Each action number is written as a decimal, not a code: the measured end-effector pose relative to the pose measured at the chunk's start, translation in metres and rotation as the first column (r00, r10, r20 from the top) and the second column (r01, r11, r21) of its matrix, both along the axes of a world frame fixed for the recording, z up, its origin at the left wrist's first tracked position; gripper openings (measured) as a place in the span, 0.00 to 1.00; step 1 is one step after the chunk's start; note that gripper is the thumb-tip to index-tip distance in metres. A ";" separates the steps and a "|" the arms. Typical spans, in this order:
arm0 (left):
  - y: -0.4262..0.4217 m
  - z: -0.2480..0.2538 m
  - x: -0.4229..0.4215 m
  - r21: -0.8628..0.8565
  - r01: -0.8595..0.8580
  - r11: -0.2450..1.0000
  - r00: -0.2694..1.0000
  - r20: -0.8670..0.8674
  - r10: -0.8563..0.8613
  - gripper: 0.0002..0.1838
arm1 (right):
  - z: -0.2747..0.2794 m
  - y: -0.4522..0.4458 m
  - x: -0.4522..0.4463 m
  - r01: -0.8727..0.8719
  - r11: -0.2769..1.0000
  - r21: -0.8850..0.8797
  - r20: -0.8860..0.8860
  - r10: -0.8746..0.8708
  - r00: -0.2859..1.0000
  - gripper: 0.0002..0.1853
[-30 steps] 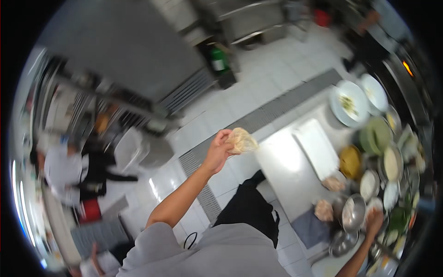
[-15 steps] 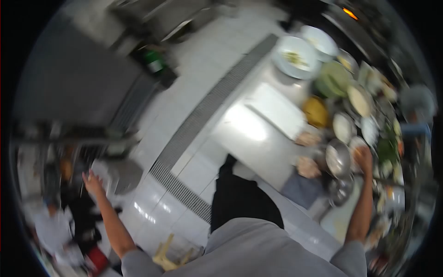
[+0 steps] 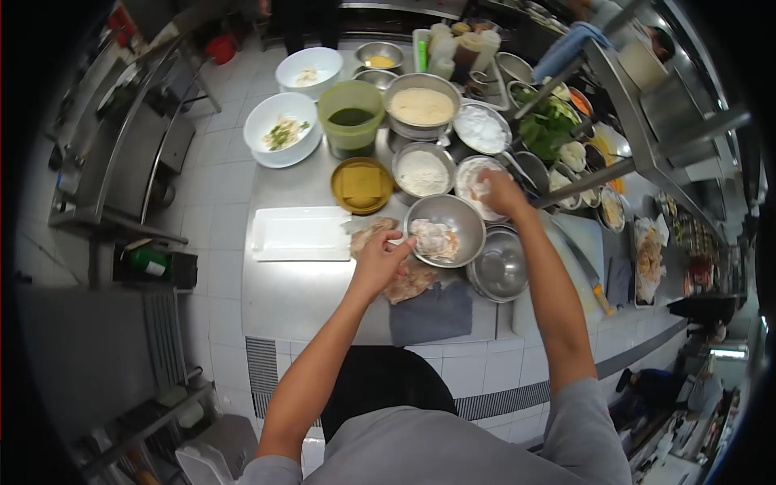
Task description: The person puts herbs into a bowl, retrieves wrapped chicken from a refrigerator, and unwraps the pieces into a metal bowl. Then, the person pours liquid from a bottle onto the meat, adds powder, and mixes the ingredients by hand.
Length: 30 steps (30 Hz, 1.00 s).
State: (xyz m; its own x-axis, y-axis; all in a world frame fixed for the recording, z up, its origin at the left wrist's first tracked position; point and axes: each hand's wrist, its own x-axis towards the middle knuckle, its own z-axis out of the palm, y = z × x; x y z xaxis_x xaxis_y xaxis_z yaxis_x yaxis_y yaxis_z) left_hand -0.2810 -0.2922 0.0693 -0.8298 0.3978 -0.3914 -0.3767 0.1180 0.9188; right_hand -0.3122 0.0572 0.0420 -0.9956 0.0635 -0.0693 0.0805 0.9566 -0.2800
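Note:
My left hand (image 3: 384,260) is at the left rim of a metal bowl (image 3: 467,242), its thumb and fingertips closed on the edge. Inside that bowl lies a lump of pale food dusted with white powder (image 3: 435,241). My right hand (image 3: 501,195) reaches down into a bowl of white powder (image 3: 471,171) just behind, with the fingers bent and their tips partly hidden. A second metal bowl (image 3: 499,263) stands to the right of the first. Crumpled brownish paper or wrap (image 3: 411,283) lies below my left hand, beside a folded grey cloth (image 3: 431,314).
A white rectangular plate (image 3: 301,234) lies left, near a yellow dish (image 3: 361,185). Behind stand a green tub (image 3: 350,121), white bowls (image 3: 283,129) and a bowl of crumbs (image 3: 421,107). A knife (image 3: 584,263) rests on a board at right, below an overhanging metal shelf (image 3: 687,133).
The view has swung round to face the table and sharpened. My left hand has come from far out on the left to the metal bowl's rim. My right hand stays at the powder bowl.

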 end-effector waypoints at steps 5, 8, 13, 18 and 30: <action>0.041 -0.041 -0.009 -0.083 0.021 0.996 0.998 -0.055 -0.026 0.12 | 0.029 -0.029 0.003 0.154 0.987 0.050 -0.010 -0.153 0.988 0.16; 0.045 -0.034 -0.007 -0.035 -0.069 0.997 0.990 -0.125 0.064 0.11 | 0.051 -0.038 0.009 0.148 0.981 0.128 -0.177 -0.125 0.976 0.15; 0.044 -0.020 -0.009 0.109 -0.152 0.982 0.988 0.015 0.151 0.11 | 0.111 -0.077 0.035 0.028 0.996 -0.082 -0.250 -0.048 0.967 0.16; 0.045 -0.022 -0.017 0.164 -0.145 0.976 0.989 0.059 0.137 0.11 | 0.100 -0.112 0.040 -0.238 0.946 -0.218 -0.127 0.214 0.969 0.16; -0.043 0.016 -0.014 0.122 -0.187 0.975 0.982 0.043 0.183 0.09 | 0.026 -0.025 -0.002 -0.007 0.991 -0.130 -0.003 0.007 1.000 0.13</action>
